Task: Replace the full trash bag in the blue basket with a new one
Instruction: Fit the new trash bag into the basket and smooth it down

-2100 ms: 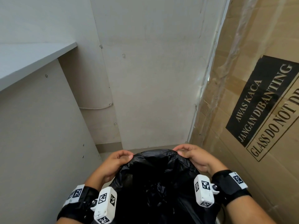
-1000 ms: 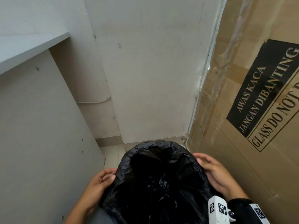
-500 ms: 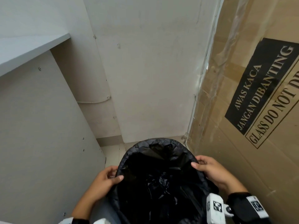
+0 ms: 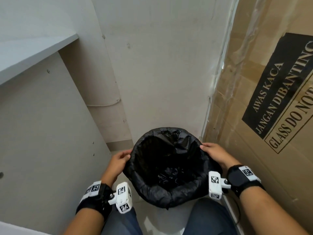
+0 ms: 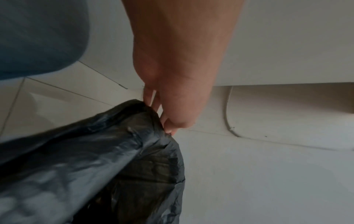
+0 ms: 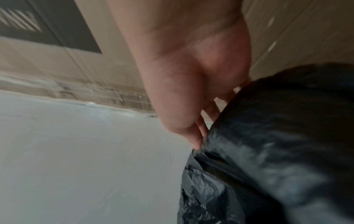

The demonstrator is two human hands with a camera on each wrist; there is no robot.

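Observation:
A black trash bag (image 4: 166, 167) lines the basket on the floor, its edge folded over the round rim and hiding the blue basket. Crumpled black plastic lies at the bottom inside. My left hand (image 4: 118, 161) pinches the bag's edge at the left of the rim; the left wrist view shows the left hand (image 5: 168, 124) with fingertips curled on the black plastic (image 5: 107, 151). My right hand (image 4: 214, 154) grips the edge at the right of the rim, and the right wrist view has that hand (image 6: 197, 136) with fingertips pinching the bag (image 6: 268, 151).
A large cardboard box (image 4: 274, 99) marked "GLASS DO NOT DROP" stands close on the right. A grey cabinet side with a shelf (image 4: 33, 53) is on the left, a pale wall (image 4: 160, 65) behind. My knees in blue trousers (image 4: 208, 217) are just before the basket on the tiled floor.
Both hands slid along the rim from the far side to the left and right sides. The bag's edge now lies spread round the rim, and the basket looks farther below me.

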